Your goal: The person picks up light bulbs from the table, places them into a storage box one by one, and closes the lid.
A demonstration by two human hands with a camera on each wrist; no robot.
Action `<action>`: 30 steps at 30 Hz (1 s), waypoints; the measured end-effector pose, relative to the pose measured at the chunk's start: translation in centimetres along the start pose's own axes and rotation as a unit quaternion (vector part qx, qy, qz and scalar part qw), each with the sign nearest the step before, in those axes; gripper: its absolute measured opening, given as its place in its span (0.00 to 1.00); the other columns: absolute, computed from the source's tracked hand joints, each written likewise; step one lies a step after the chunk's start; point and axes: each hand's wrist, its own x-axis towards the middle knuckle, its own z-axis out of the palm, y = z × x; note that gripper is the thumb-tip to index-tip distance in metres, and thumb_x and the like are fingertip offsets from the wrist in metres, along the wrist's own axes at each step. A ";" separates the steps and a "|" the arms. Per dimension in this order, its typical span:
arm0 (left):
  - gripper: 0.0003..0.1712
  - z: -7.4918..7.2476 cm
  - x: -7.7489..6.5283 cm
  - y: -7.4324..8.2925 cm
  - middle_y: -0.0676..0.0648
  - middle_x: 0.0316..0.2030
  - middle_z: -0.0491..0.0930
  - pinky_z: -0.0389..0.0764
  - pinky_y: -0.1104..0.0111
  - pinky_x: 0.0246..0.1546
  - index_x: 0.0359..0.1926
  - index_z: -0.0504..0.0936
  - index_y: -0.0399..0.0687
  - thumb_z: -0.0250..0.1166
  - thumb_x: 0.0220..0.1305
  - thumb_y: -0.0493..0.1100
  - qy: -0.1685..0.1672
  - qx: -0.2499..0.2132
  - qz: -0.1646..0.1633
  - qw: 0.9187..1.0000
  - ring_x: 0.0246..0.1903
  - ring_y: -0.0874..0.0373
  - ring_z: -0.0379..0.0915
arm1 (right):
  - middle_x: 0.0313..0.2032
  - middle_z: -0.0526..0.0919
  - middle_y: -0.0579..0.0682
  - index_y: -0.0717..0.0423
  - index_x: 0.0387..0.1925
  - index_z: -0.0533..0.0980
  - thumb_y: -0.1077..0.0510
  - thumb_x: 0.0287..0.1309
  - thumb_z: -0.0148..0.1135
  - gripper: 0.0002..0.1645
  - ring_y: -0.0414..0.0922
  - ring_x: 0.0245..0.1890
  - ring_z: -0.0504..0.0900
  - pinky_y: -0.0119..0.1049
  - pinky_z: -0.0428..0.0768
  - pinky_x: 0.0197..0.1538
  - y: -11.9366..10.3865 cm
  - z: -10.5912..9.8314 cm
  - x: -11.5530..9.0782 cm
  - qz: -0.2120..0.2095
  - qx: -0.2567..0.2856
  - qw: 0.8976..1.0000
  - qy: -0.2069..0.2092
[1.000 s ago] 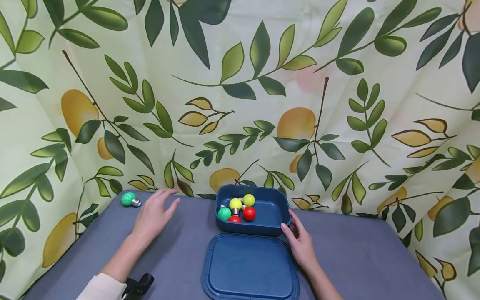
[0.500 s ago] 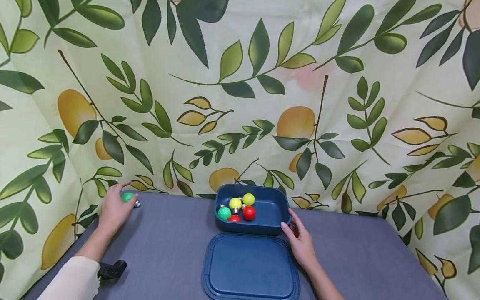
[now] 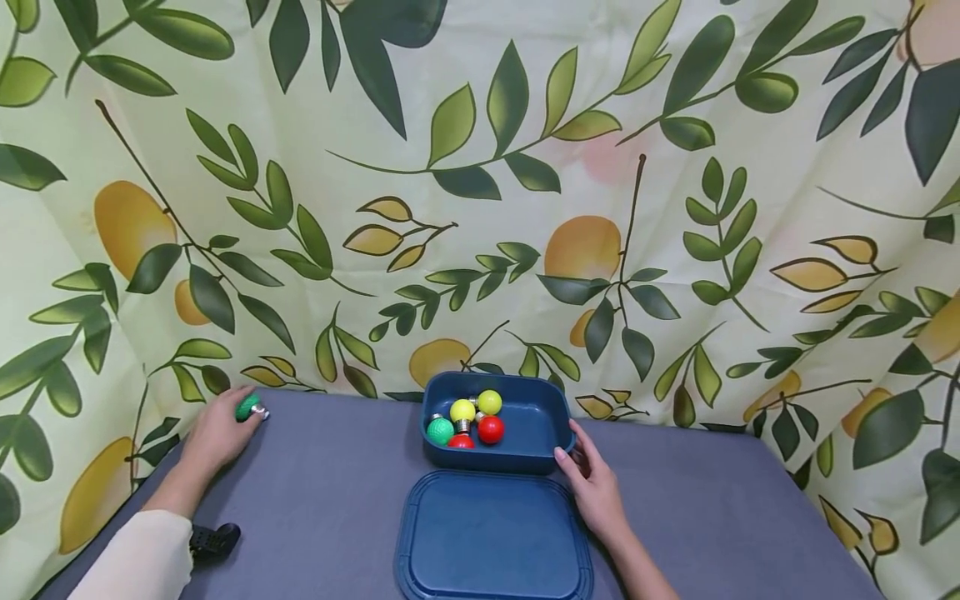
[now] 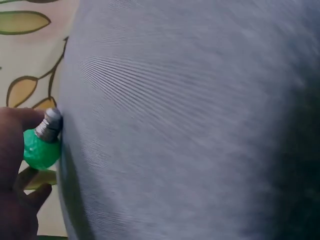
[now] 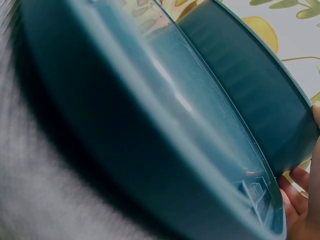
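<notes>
At the table's far left corner, my left hand (image 3: 213,435) grips a green light bulb (image 3: 246,407) with a silver screw base. The left wrist view shows the thumb against the base of this bulb (image 4: 42,152) and other fingers around its round part. My right hand (image 3: 597,492) holds the right front corner of a dark blue box (image 3: 491,461), its thumb at the rim and fingers along the side. Yellow, red and green bulbs, several in all, lie in the box's left half. Fingers (image 5: 295,200) touch the box end in the right wrist view.
A flat blue lid (image 3: 495,537) lies on the grey-covered table (image 3: 322,492) directly in front of the box. Behind and at the sides hangs a leaf-patterned cloth (image 3: 480,200). A black wrist device (image 3: 215,542) sits at the left sleeve.
My left hand has moved left to the table's corner and taken hold of the green bulb. The right hand stays at the box corner. The head view has shifted slightly.
</notes>
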 end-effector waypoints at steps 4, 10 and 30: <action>0.29 0.0 -0.5 -0.3 0.21 0.62 0.68 0.69 0.32 0.54 0.62 0.74 0.28 0.67 0.65 0.40 0.008 -0.010 0.008 1.000 0.60 0.21 0.64 | 0.69 0.72 0.64 0.43 0.76 0.63 0.44 0.72 0.58 0.35 0.59 0.64 0.78 0.56 0.76 0.65 -0.3 0.1 -0.1 -0.004 0.010 1.000 0.001; 0.26 0.3 -1.2 -0.2 0.26 0.55 0.75 0.71 0.37 0.51 0.54 0.81 0.33 0.75 0.56 0.40 0.020 -0.031 0.034 0.999 0.55 0.27 0.70 | 0.69 0.71 0.65 0.43 0.76 0.62 0.44 0.72 0.58 0.36 0.59 0.65 0.78 0.56 0.76 0.65 -0.4 0.1 -0.1 0.001 0.011 1.000 -0.001; 0.26 2.8 -4.5 4.4 0.30 0.56 0.77 0.72 0.41 0.47 0.53 0.84 0.40 0.77 0.54 0.46 0.042 -0.060 -0.008 0.997 0.54 0.30 0.73 | 0.70 0.71 0.64 0.42 0.76 0.61 0.44 0.72 0.57 0.36 0.59 0.65 0.78 0.56 0.76 0.66 -0.2 0.1 -0.2 0.001 0.013 1.000 -0.007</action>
